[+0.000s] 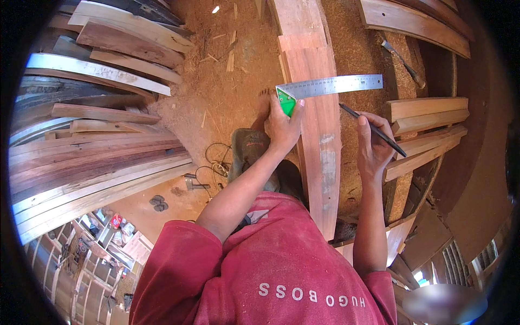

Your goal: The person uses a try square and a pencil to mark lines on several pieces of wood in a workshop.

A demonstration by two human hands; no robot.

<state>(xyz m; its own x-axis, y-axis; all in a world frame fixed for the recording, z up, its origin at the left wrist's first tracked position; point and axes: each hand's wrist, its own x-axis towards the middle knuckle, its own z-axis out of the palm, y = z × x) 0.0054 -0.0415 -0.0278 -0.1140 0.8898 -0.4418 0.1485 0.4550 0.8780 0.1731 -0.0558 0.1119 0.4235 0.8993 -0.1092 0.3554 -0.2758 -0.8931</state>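
My left hand grips the green handle of a try square at the left edge of a long reddish wooden board. The square's steel blade lies across the board and sticks out past its right edge. To the right of the board, my right hand is closed around a dark pencil. Its tip points up and left toward the board's right edge, just below the blade. Whether the tip touches the wood I cannot tell.
Stacked planks fill the left side. At the right lie short wooden pieces and a chisel. Sawdust and offcuts cover the floor. A cord, a hammer-like tool and dark sandals lie on it.
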